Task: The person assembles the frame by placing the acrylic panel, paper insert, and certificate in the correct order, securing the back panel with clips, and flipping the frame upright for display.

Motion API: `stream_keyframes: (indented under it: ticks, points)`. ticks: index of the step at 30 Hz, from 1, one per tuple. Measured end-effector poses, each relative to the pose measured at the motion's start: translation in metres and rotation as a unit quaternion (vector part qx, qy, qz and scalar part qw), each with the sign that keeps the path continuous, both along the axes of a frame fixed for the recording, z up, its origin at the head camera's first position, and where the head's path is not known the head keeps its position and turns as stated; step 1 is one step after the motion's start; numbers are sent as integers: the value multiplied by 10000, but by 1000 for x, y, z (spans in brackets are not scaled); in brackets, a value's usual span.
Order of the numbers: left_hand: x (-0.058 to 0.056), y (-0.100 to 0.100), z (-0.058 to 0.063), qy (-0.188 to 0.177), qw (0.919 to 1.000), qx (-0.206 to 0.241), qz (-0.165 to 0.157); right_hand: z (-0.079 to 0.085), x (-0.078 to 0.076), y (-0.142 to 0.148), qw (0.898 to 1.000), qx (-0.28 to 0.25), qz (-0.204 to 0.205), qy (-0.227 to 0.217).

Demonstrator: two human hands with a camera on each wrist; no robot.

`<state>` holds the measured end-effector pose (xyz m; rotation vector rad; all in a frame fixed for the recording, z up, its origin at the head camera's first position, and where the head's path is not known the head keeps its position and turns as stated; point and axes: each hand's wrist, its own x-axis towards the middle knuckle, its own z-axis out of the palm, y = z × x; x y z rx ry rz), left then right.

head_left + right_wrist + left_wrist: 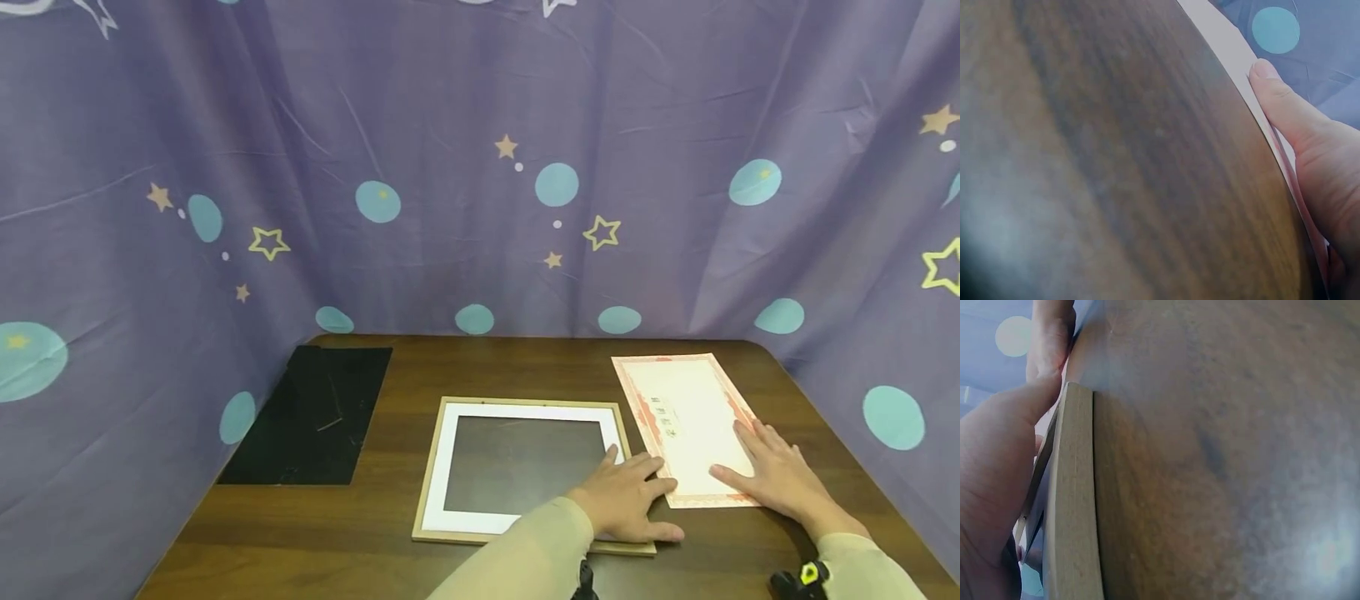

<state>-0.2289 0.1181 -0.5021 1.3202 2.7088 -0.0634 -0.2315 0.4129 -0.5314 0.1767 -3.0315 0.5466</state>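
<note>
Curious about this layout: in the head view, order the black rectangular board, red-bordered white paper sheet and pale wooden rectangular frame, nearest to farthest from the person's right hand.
1. Paper sheet: under the right hand's fingers.
2. Wooden frame: left of the sheet.
3. Black board: far left.

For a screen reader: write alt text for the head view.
A person's right grip rests on a red-bordered sheet; the left grip lies over the near right corner of a white-matted wooden frame. A black panel lies at the left of the table, before a purple curtain.
</note>
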Motion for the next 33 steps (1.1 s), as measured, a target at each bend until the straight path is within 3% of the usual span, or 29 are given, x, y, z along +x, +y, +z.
stream_keyframes:
  ticks: [9, 16, 23, 29, 33]
  points:
    - [-10, -5, -2, 179, 9991, 381, -7, 4, -5, -7, 9999, -12, -7, 124]
    - [-12, -2, -7, 264, 9959, 710, 502, 5, -5, -8, 9993, 3, 7, 373]
    - [-10, 3, -6, 189, 9952, 734, 619, 9, 0, -8, 9986, 145, 5, 506]
    - [-11, 5, -6, -216, 9915, 1114, 638, 5, 1, -7, 9990, 198, -87, 398]
    - [-11, 7, -4, -555, 9815, 1719, 643, 1, 3, -5, 9978, 255, -66, 614]
